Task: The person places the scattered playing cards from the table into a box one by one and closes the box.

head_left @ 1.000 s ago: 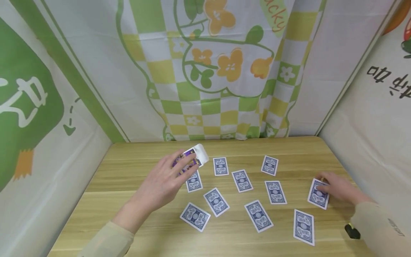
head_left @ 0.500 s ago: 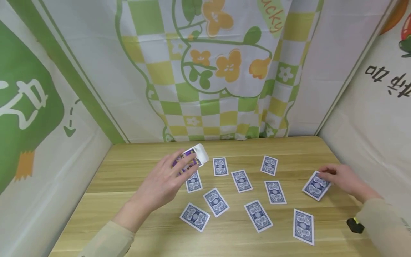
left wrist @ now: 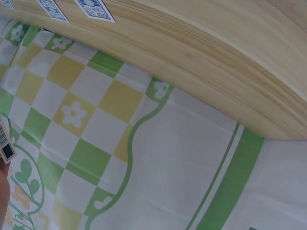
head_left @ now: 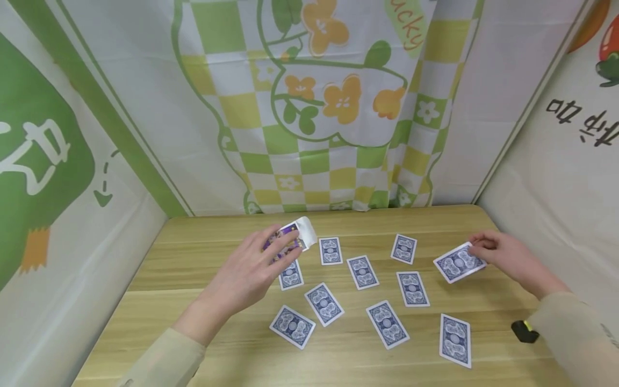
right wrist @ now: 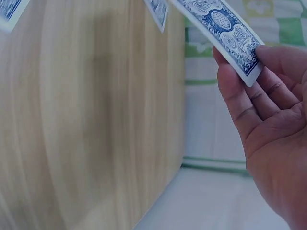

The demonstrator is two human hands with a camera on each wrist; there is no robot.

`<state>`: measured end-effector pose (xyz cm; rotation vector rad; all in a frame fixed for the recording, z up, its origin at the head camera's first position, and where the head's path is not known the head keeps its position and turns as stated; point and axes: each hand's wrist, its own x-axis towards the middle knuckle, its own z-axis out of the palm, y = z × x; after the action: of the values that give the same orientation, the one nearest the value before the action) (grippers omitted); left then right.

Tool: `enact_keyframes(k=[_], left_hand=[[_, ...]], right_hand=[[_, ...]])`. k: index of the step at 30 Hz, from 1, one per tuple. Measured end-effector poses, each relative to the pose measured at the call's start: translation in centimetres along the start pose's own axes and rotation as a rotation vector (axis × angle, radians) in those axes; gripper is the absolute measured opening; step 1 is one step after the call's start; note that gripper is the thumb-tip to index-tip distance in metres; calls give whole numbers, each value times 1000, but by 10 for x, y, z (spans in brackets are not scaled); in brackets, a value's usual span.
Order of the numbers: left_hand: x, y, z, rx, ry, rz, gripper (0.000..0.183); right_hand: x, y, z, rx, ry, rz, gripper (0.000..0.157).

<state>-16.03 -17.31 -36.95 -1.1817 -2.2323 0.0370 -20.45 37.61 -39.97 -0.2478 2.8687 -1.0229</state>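
In the head view my left hand (head_left: 246, 269) grips a purple card box (head_left: 290, 236) whose white flap stands open toward the right. Only a barcoded edge of that box and a bit of a finger (left wrist: 4, 191) show in the left wrist view. On the right, my right hand (head_left: 512, 263) pinches a blue-backed playing card (head_left: 459, 262) by one corner, between thumb and fingers. The right wrist view shows this playing card (right wrist: 223, 21) lifted off the table, its patterned back visible. Its face is hidden.
Several more blue-backed cards lie scattered face down on the wooden table (head_left: 193, 258), one (head_left: 290, 276) partly behind the box. A small black object (head_left: 524, 331) is by the right sleeve. Printed cloth walls (head_left: 319, 161) enclose the table's back and sides.
My right hand has raised its playing card from the table and carried it leftward and toward the back, turning it. The left hand and the box have hardly moved.
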Motion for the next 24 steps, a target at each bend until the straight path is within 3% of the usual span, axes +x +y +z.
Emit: enact_keyframes(k=[24], left_hand=[[10, 4, 6, 13, 3, 40, 64]], right_hand=[[12, -78, 17, 209, -27, -41, 38]])
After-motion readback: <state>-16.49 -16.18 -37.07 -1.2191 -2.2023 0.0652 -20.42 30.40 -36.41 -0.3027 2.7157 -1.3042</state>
